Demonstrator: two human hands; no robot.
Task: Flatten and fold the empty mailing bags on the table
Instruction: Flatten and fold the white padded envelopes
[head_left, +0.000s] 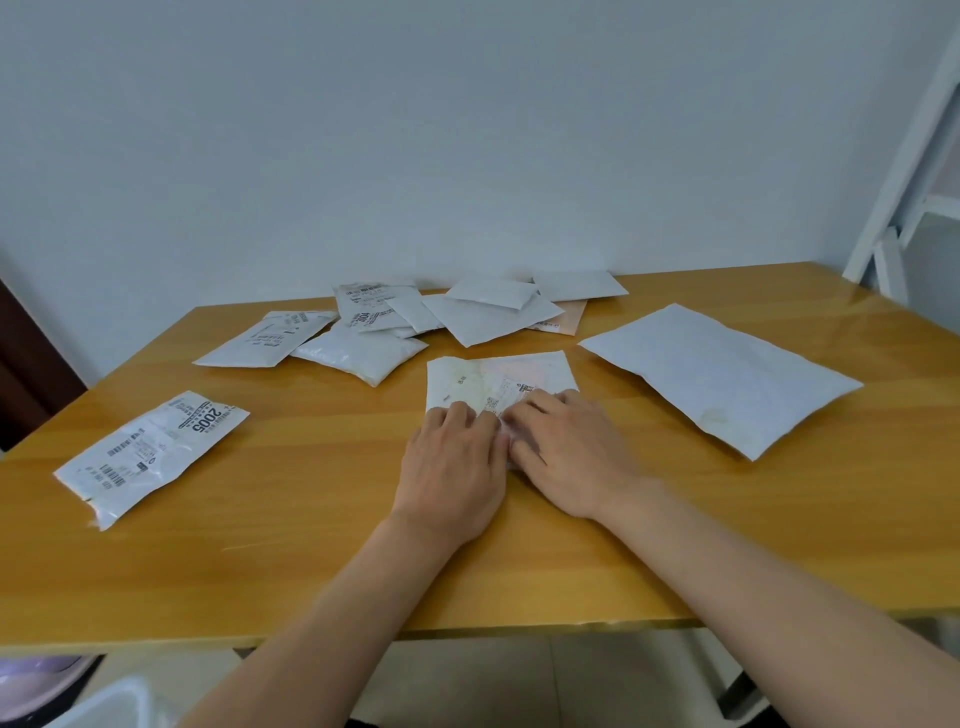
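Both palms down on a small white mailing bag (498, 382) mid-table (311, 545): left hand (452, 462) and right hand (571, 457) side by side, touching. More bags heaped (441, 317) behind; a large one (722, 374) lay right, a labelled one (150, 452) left.

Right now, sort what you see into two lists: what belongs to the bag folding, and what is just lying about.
Belongs to the job:
- bag under both hands
- left hand, right hand, pressing it
- large white bag
- labelled bag marked 2005
- pile of bags at the back
- table

Just lying about:
- white frame
- white tub
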